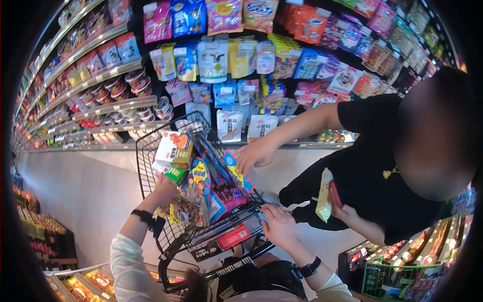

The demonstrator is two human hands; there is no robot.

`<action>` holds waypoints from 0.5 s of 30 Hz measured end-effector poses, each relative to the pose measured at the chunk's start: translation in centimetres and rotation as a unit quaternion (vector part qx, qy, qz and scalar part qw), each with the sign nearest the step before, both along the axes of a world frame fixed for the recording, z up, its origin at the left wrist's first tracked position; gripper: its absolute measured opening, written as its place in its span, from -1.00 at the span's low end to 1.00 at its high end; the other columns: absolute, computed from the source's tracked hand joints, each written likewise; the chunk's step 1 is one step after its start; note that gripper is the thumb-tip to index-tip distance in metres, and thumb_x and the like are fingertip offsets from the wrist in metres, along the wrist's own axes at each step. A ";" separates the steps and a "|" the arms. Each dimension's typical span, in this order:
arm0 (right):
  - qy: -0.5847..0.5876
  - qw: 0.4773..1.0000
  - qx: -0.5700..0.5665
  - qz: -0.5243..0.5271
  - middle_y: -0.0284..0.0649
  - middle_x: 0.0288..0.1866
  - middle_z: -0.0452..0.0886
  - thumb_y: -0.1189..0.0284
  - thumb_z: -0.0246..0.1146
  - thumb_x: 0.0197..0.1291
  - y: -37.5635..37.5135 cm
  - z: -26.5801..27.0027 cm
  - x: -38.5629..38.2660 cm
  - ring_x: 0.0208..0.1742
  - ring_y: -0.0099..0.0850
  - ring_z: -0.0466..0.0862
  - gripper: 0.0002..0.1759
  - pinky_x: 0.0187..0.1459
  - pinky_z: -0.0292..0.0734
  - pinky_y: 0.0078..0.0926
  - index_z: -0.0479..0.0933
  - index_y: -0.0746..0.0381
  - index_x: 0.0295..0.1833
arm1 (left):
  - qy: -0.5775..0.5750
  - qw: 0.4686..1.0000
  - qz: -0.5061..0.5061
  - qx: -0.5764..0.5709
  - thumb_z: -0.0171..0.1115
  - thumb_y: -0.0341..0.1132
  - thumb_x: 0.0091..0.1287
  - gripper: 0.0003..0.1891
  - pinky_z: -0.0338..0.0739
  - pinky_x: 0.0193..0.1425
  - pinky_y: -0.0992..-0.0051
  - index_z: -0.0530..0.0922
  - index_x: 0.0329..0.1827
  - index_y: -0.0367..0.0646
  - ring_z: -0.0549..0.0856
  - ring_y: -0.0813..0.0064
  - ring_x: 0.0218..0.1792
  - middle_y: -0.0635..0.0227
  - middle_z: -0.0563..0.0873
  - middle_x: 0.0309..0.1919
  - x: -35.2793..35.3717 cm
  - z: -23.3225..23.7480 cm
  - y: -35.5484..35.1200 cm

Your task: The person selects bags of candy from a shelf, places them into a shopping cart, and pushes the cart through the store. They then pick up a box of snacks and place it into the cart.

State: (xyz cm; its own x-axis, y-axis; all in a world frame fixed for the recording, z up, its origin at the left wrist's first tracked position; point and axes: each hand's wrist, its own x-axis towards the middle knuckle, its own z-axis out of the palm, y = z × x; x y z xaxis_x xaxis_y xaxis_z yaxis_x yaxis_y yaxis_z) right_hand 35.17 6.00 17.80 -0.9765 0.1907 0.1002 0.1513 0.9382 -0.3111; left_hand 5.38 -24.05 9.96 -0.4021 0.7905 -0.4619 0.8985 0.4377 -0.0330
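Observation:
A black wire shopping cart stands before me, filled with packaged snacks. My left hand reaches over its left side, closed at the end of a green box; its fingertips are partly hidden. Just above lies a white and orange box. Below that hand is a clear bag of brown pieces, and to its right is a blue and yellow packet. My right hand rests at the cart's near right edge, fingers stretched out, holding nothing.
Another person in black stands at the right, one hand over the cart, the other with a phone and a pale yellow packet. Hanging snack bags line the far wall. Shelves curve along the left; a green-rimmed basket stands lower right.

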 end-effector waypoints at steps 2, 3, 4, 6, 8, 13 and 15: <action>-0.022 1.000 0.001 0.012 -0.24 0.10 0.49 0.39 0.26 0.00 0.1 -0.1 0.2 0.04 -0.27 0.55 -0.59 0.00 0.48 -0.30 0.48 0.19 0.03 | 0.000 1.000 0.014 0.008 0.42 0.15 -0.14 -0.43 -0.08 0.41 -0.13 0.64 -0.05 0.11 0.49 0.14 0.13 0.25 0.63 -0.07 0.5 2.6 0.5; -0.028 1.000 0.001 -0.009 -0.19 0.14 0.46 0.36 0.25 0.01 0.0 -0.2 0.4 0.05 -0.23 0.55 -0.57 -0.01 0.49 -0.26 0.46 0.21 0.05 | -0.053 0.997 0.049 0.020 0.44 0.10 -0.12 -0.44 0.08 0.36 0.00 0.64 -0.06 0.03 0.54 0.16 0.06 0.21 0.63 -0.08 0.2 3.0 -0.1; -0.020 1.000 0.006 -0.019 -0.19 0.14 0.46 0.36 0.25 0.01 0.0 -0.3 0.5 0.05 -0.23 0.55 -0.57 -0.01 0.49 -0.26 0.46 0.21 0.05 | -0.105 0.990 0.083 0.031 0.46 0.06 -0.10 -0.45 0.23 0.31 0.13 0.63 -0.07 -0.04 0.60 0.17 -0.02 0.17 0.64 -0.10 0.2 3.7 -0.3; -0.018 1.000 -0.002 -0.019 -0.12 0.15 0.43 0.35 0.23 0.04 0.0 -0.5 0.8 0.05 -0.18 0.55 -0.58 -0.02 0.51 -0.23 0.46 0.22 0.05 | -0.159 0.972 0.145 0.093 0.49 0.02 -0.09 -0.46 0.32 0.24 0.22 0.63 -0.08 -0.08 0.60 0.17 -0.01 0.16 0.65 -0.13 1.4 6.0 -0.6; -0.002 0.999 0.025 -0.032 -0.09 0.14 0.42 0.32 0.21 0.06 -0.1 -0.3 0.9 0.04 -0.18 0.55 -0.58 -0.05 0.53 -0.22 0.45 0.22 0.06 | -0.209 0.943 0.206 0.159 0.51 -0.03 -0.09 -0.47 0.41 0.17 0.32 0.62 -0.08 -0.12 0.60 0.17 -0.01 0.15 0.66 -0.16 2.8 8.9 -0.9; -0.006 1.000 0.004 -0.007 -0.10 -0.08 0.52 0.31 0.16 0.12 0.3 -1.1 1.4 -0.07 -0.19 0.58 -0.73 -0.11 0.55 -0.25 0.48 0.27 -0.14 | -0.251 0.913 0.249 0.206 0.52 -0.15 -0.06 -0.40 0.47 0.10 0.40 0.55 0.07 -0.13 0.62 0.35 -0.01 0.22 0.66 -0.05 5.5 12.4 -0.1; 0.004 1.000 -0.001 0.003 -0.08 -0.11 0.54 0.32 0.13 0.13 0.5 -1.1 1.5 -0.07 -0.19 0.57 -0.75 -0.11 0.55 -0.25 0.48 0.28 -0.17 | -0.246 0.910 0.251 0.220 0.52 -0.18 -0.05 -0.42 0.46 0.09 0.40 0.55 0.06 -0.16 0.61 0.38 -0.02 0.23 0.67 -0.07 7.2 14.6 1.2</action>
